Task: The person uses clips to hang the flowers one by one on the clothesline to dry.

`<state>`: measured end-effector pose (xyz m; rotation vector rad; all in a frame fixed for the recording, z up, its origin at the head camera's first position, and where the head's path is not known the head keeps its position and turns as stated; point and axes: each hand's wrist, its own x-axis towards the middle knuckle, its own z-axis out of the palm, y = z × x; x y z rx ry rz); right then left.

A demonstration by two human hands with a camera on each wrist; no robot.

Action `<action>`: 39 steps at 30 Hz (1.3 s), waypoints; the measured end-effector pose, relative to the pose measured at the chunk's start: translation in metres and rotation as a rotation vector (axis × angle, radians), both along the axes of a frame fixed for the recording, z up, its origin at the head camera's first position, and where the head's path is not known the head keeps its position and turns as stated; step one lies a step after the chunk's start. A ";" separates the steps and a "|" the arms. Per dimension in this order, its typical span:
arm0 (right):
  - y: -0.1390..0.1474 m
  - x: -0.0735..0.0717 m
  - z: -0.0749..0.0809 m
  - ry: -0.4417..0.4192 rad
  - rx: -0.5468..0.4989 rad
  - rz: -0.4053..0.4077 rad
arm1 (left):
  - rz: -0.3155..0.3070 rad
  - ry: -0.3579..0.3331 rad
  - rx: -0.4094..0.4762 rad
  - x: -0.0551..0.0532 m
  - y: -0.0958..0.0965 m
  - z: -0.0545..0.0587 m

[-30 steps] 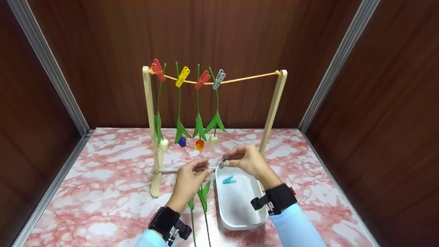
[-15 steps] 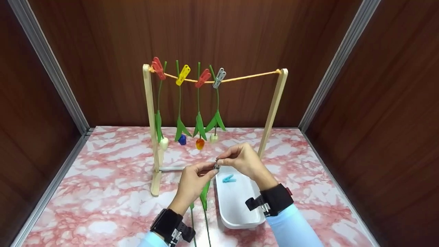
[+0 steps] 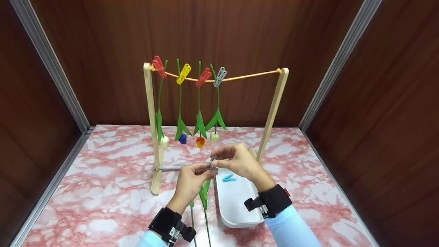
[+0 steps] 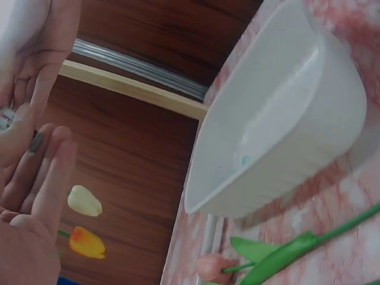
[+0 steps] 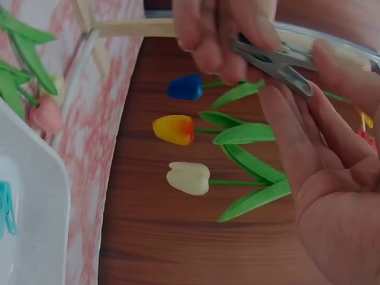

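Between my two hands is a small grey clothespin, held over the left rim of a white tub. My right hand pinches its upper part between thumb and fingers. At its lower end, the thumb and fingers of my left hand grip it too. In the right wrist view the clothespin lies slantwise across the fingertips of both hands. Artificial tulips lie on the table below my left hand, stems towards me. One pink bloom shows in the right wrist view; in the head view my left hand hides the blooms.
Several tulips hang bloom-down from an orange cord by red, yellow and grey clothespins. Wooden posts hold the cord. The white tub contains a light blue clothespin. A white rod runs low between the posts.
My right hand has moved left with the grey clothespin and met my left hand, whose fingers now grip it too. The clothespin has turned more upright. The hanging tulips stay put.
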<state>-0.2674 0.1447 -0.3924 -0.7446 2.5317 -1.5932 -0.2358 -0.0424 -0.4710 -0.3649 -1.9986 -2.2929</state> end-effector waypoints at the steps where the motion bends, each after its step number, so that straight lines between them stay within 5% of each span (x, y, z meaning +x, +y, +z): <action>1: -0.001 0.000 0.000 -0.028 -0.034 -0.002 | 0.004 -0.005 0.028 0.000 0.001 0.001; 6: -0.005 0.000 0.001 -0.159 -0.204 -0.057 | 0.023 0.020 0.092 -0.002 0.003 0.008; 13: -0.007 0.002 -0.002 -0.220 -0.266 -0.039 | 0.012 0.032 0.126 0.000 0.005 0.007; 21: -0.010 0.006 -0.001 -0.136 -0.305 -0.065 | 0.037 0.036 0.109 0.000 0.007 0.008; 30: -0.012 0.002 0.000 -0.029 -0.290 -0.163 | 0.081 0.090 -0.030 0.000 0.005 0.013; 39: 0.001 -0.007 0.006 0.006 -0.325 -0.158 | 0.167 0.045 -0.092 -0.003 -0.021 0.009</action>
